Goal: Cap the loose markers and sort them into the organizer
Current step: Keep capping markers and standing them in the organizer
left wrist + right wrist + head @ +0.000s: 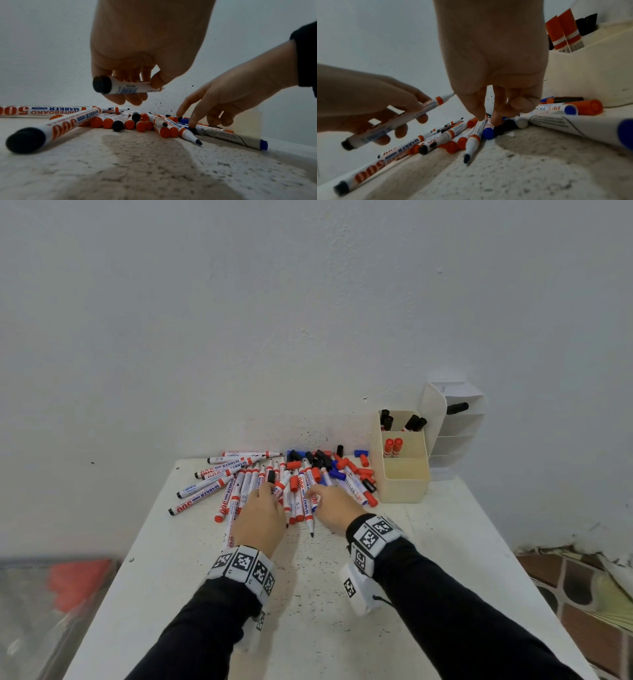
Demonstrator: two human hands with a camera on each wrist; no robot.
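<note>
Several whiteboard markers and loose red, blue and black caps lie in a pile (pixel 294 481) at the far side of the white table (pixel 342 628). My left hand (pixel 263 498) is lifted above the pile and grips an uncapped black-ended marker (pixel 123 88), fingers curled round its barrel. My right hand (pixel 486 117) reaches down into the pile. Its thumb and forefinger tips stand either side of a blue-ended marker (pixel 488 131), beside dark caps. I cannot tell whether they grip it. The cream organizer (pixel 404 491) stands right of the pile with black markers at its back, two red ones (pixel 393 446) in the middle, and an empty front section.
A white tiered rack (pixel 455 426) against the wall behind the organizer holds one black marker (pixel 457 408). The wall runs directly behind the pile. Off the table's right edge are patterned floor tiles (pixel 575 583); at the left sits something red (pixel 78 580), blurred.
</note>
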